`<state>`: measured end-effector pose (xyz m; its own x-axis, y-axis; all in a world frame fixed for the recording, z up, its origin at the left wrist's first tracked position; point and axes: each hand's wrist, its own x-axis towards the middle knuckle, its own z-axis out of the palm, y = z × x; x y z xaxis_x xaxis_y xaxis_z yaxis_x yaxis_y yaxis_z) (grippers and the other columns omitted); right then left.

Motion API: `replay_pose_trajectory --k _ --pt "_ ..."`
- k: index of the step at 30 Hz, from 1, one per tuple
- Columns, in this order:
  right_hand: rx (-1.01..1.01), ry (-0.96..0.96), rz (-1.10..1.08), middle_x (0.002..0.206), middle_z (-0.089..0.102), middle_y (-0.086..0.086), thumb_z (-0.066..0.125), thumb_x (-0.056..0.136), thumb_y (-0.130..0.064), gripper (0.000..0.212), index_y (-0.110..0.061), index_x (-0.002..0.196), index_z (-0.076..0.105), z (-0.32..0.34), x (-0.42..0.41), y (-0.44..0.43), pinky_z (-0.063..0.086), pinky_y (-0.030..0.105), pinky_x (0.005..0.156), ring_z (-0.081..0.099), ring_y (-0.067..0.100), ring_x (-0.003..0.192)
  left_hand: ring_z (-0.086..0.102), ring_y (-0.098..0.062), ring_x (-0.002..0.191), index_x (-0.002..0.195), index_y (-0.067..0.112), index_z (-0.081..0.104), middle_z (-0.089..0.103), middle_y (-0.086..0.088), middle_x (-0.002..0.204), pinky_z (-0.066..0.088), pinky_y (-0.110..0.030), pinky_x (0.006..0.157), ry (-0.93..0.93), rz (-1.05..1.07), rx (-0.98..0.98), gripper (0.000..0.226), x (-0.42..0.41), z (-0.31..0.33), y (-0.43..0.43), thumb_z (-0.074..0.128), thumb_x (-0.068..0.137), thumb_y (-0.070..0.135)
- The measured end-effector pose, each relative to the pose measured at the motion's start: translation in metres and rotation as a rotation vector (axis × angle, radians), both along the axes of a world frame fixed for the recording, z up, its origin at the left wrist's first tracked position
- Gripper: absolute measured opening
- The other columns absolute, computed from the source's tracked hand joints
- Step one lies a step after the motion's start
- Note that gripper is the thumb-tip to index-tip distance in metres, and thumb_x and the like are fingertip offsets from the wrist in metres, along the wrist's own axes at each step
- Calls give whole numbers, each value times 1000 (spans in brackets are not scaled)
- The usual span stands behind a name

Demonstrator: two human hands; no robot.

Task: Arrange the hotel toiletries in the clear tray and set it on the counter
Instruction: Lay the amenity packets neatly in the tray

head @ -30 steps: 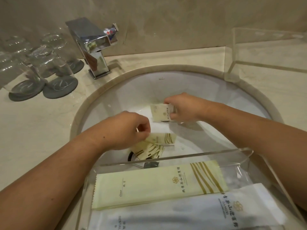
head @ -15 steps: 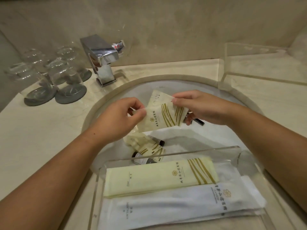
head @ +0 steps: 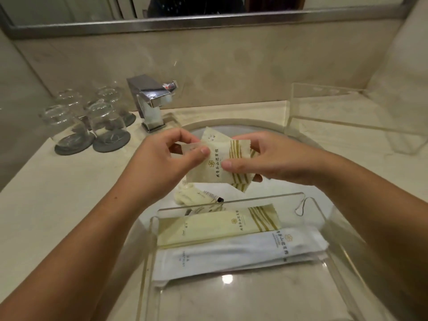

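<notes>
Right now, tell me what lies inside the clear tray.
The clear tray holds a long cream packet with gold stripes at the back and, in front of it, a stack of white packets. How many lie beneath the top white one cannot be seen.

Clear glossy acrylic forms the tray (head: 322,218); the sachets (head: 217,163) held above it look like matt paper with gold stripes. The faucet (head: 150,100) is mirror-polished metal, the glasses (head: 88,112) clear, the counter (head: 58,193) smooth polished stone
</notes>
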<state>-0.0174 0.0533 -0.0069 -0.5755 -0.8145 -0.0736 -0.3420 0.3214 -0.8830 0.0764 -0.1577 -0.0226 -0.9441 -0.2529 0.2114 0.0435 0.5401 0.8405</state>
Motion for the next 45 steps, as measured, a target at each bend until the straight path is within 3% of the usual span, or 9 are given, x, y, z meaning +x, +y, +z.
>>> replay_pose_trajectory --k 7,11,13,16,20,26,31,37,45 --pt "112 89 11 100 79 -7 74 91 -22 38 -29 128 67 18 34 8 56 18 64 72 1 77 73 -15 85 109 28 65 73 0 100 62 -30 72 57 -99 32 29 35 14 15 79 84 25" --pt "103 119 -39 111 75 -8 78 88 -26 53 -35 136 60 19 48 15 61 36 86 74 13 96 71 -19 80 115 34 67 73 -2 96 60 -39 75 53 -148 -13 33 53 16 16 79 86 25" --pt "102 156 -35 108 73 -1 79 86 -36 50 -42 132 61 16 54 19 59 45 82 70 22 94 67 -11 70 108 35 71 73 4 91 58 -32 69 38 -159 -11 26 61 15 15 79 86 24" --pt "45 92 -19 86 70 -11 73 91 -35 36 -39 126 65 11 67 26 50 26 62 60 5 72 57 -5 63 100 37 75 72 11 86 53 -26 64 -8 -170 -37 18 76 11 12 79 85 29" --pt "41 123 13 97 73 -3 71 94 -31 26 -36 119 70 5 86 30 50 27 62 60 12 71 65 -2 70 97 37 76 77 13 84 52 -21 70 -108 -180 -110 13 97 12 10 77 85 33" --pt "151 307 21 91 68 -17 71 92 -35 27 -37 119 70 -7 114 28 42 13 65 59 -1 71 72 0 75 90 35 77 77 17 80 54 -22 71 -244 -197 -256 5 121 16 10 77 85 37" --pt "254 430 18 104 68 -18 68 90 -47 33 -46 123 67 -13 136 25 50 18 78 62 0 87 69 -1 73 87 38 76 75 21 84 51 -15 63 -339 -234 -365 3 134 17 8 77 85 39" --pt "296 536 51 106 57 -24 63 92 -52 39 -43 129 64 -19 148 21 39 17 86 47 -5 94 64 3 87 88 43 75 67 35 90 49 -13 70 -347 -252 -511 5 143 13 9 75 84 45" --pt "328 592 33 116 43 -23 60 91 -59 51 -43 139 55 -19 157 24 48 28 95 48 -1 111 53 4 95 94 49 69 62 24 88 40 -13 70 -240 -221 -624 11 147 3 6 70 83 51"
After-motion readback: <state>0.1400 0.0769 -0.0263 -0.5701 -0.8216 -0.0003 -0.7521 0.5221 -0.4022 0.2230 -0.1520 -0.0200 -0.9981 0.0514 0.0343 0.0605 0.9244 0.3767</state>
